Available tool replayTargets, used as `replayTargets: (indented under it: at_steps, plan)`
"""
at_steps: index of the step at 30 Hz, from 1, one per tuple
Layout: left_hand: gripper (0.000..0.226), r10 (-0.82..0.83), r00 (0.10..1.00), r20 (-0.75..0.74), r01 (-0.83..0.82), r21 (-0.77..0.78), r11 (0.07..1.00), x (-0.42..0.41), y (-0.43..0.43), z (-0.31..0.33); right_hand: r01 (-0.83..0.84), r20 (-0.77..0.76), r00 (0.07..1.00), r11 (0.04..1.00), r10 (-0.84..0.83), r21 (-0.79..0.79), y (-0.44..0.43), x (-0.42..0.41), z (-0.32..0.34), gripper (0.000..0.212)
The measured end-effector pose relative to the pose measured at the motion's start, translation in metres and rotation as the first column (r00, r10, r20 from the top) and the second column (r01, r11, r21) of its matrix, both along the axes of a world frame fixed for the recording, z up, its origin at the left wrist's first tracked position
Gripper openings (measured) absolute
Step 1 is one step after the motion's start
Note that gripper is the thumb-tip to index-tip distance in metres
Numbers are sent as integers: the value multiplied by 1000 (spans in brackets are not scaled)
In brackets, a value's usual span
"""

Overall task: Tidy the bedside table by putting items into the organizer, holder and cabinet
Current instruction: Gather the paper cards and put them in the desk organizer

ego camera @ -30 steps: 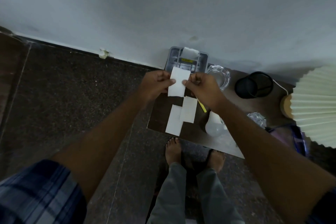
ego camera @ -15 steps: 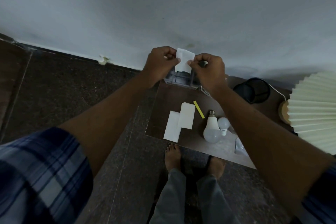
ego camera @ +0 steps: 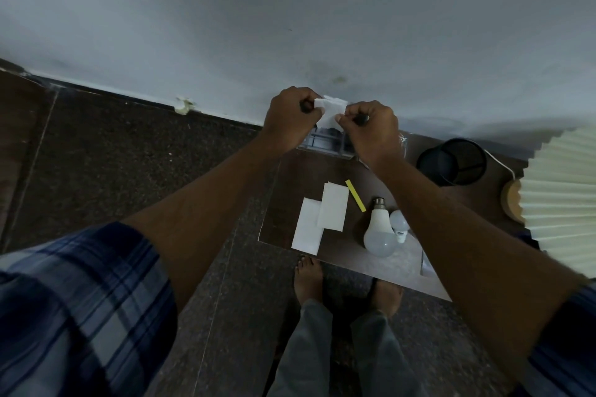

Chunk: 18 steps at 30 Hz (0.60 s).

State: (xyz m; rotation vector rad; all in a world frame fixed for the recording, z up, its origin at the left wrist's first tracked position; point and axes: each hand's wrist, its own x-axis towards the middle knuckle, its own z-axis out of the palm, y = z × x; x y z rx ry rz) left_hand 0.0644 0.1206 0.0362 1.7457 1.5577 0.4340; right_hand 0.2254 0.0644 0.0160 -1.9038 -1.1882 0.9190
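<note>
A small white paper [ego camera: 330, 113] is pinched between my left hand [ego camera: 290, 119] and my right hand [ego camera: 371, 129], bent between the fingers, right above the clear grey organizer [ego camera: 325, 142] at the back of the bedside table [ego camera: 290, 196]. Both hands hide most of the organizer. Two more white papers [ego camera: 322, 219] lie overlapping near the table's front left. A yellow strip [ego camera: 355, 195] lies beside them. A large white bulb [ego camera: 380, 232] and a small bulb [ego camera: 400, 224] rest to the right. The black mesh holder [ego camera: 451, 161] stands at the back right.
A pleated cream lamp shade [ego camera: 561, 203] on a round wooden base [ego camera: 511, 203] fills the right side, with a white cord [ego camera: 503, 163] running behind the holder. The wall is just behind the table. My bare feet [ego camera: 309, 280] stand on dark floor at the table's front edge.
Both hands carried the paper up and back from above the table's middle to over the organizer, and the paper is now bent between the fingers.
</note>
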Motion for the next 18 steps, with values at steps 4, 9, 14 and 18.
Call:
replayTargets:
  at_steps: [4,9,14,18]
  plan:
    - [20,-5,999,-47,6,4,1000,2,0,-5,-40,21,999,999,41,-26,0,3,-4,5]
    - [23,-37,996,-84,35,-27,999,3,1,-9,-76,35,996,997,77,-26,2,3,-6,13]
    - [22,-16,996,-86,12,-38,999,3,1,-13,-93,52,994,995,95,-28,4,3,-9,18]
    - [19,-14,996,-92,10,-45,999,5,1,-14,-108,62,992,994,110,-27,6,4,-10,18]
